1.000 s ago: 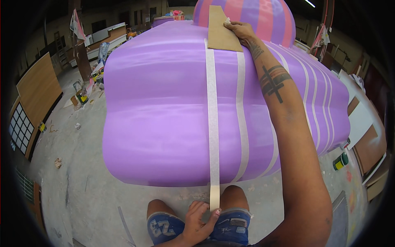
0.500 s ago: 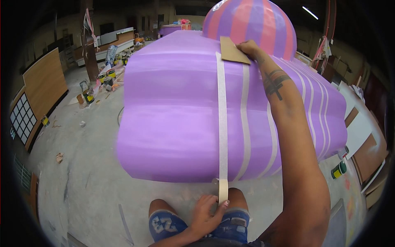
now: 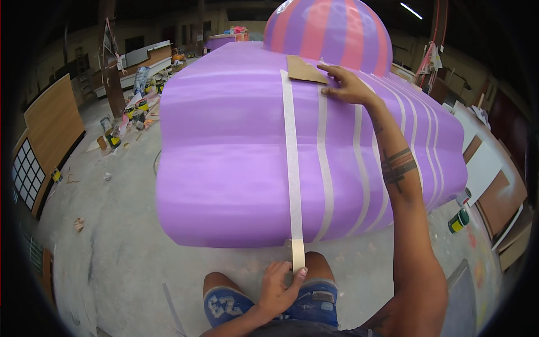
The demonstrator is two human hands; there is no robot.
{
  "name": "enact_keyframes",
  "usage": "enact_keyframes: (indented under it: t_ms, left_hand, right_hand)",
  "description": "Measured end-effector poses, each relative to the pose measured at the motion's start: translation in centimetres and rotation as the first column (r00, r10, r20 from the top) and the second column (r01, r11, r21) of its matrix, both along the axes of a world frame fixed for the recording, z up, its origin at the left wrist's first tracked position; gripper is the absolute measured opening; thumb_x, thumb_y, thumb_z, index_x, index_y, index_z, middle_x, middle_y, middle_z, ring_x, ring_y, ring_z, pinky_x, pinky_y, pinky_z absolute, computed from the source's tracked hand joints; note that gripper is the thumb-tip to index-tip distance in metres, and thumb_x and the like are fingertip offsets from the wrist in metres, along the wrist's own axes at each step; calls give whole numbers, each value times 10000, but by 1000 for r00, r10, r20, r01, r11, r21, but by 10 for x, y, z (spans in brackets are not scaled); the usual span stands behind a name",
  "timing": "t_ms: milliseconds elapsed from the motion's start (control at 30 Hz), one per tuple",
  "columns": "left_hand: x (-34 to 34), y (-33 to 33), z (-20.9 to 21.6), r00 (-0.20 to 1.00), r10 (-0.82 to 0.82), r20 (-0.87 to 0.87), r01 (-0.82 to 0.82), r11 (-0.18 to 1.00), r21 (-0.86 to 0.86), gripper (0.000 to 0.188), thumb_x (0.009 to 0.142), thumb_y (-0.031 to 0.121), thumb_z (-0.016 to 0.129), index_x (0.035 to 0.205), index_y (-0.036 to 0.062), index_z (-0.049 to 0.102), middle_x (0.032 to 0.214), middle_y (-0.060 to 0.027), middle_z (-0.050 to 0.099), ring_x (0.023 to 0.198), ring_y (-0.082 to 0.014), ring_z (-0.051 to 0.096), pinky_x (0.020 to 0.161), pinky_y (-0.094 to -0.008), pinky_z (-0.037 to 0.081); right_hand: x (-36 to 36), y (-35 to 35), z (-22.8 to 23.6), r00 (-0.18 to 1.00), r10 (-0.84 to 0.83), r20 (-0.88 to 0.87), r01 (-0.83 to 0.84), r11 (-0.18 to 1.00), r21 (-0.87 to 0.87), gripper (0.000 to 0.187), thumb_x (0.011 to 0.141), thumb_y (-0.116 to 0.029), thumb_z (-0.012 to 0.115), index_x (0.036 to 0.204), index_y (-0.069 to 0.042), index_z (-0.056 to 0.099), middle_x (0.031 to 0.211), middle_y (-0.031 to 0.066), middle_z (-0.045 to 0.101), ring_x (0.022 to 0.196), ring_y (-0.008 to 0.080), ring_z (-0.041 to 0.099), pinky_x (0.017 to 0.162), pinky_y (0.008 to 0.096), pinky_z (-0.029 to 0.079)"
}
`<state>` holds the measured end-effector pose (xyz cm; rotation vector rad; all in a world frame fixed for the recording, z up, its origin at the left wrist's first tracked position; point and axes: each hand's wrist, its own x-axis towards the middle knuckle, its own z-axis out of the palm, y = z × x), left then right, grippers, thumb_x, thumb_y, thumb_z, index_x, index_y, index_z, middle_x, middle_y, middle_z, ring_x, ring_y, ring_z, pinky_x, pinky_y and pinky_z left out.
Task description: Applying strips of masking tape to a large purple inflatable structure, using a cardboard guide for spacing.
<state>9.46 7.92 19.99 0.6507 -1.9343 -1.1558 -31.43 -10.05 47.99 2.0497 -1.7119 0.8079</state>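
A large purple wavy-sided form (image 3: 224, 163) stands in front of me, with several pale tape strips (image 3: 362, 168) running down its right part. My left hand (image 3: 281, 286) grips a roll of masking tape (image 3: 298, 255) low at the form's near edge, above my knees. From the roll a tape strip (image 3: 291, 157) stretches straight up to the top of the form. A flat piece of brown cardboard (image 3: 303, 71) lies up there beside the strip's upper end. Just right of the cardboard, my right hand (image 3: 351, 87) has its fingers apart and nothing between them.
Behind the cardboard rises a pink-and-purple striped dome (image 3: 331, 31). Paint cans (image 3: 114, 140) and scraps litter the concrete floor at left, near a post (image 3: 112, 78). A green can (image 3: 458, 221) stands at right, close to leaning boards (image 3: 494, 196).
My right hand has let go of the cardboard and moved slightly away from it, fingers spreading. The left hand keeps its hold on the tape roll. The whole view has shifted slightly.
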Motion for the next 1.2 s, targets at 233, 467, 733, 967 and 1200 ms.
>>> enact_keyframes:
  t_ms: [233,467,733,967,1200]
  left_hand:
    - [0,0,1,1000,-9,3,9,1000,-15,139,963,136,724,1040,21,743,872,-127,667,884,-274,600,796,-390,475]
    - [0,2,5,1000,-8,-6,8,1000,-20,142,961,127,725,1039,9,740,858,-126,661,871,-271,585,805,-392,467]
    - [3,2,2,1000,6,0,-6,1000,-12,133,968,121,724,1033,6,734,845,-122,651,867,-260,579,799,-380,467]
    - [4,3,3,1000,1,20,-1,1000,9,133,973,127,726,1028,6,732,847,-125,641,860,-252,571,792,-376,465]
    - [5,5,10,999,15,-28,-16,1000,-8,180,982,186,729,952,8,720,819,-119,641,816,-290,559,743,-404,447]
  right_hand:
    - [-5,-16,-22,985,63,163,-55,997,-56,365,1017,-189,666,1361,-69,689,1392,146,681,1308,310,621,1127,389,460]
    - [-5,-25,-9,981,-5,194,-4,999,44,402,1001,-244,668,1363,-72,695,1393,142,688,1303,311,632,1128,391,465]
    - [-2,-21,-8,932,-24,361,9,999,44,411,1030,-176,617,1429,-81,655,1403,158,680,1317,287,622,1141,369,454]
    - [-15,-19,-19,857,65,511,-16,995,-100,393,1023,-54,554,1399,-14,659,1359,172,705,1276,273,647,1117,357,461]
    - [-9,-24,-24,785,107,611,-5,986,-167,343,1028,-109,588,1336,-11,704,1298,151,738,1212,235,680,1073,343,488]
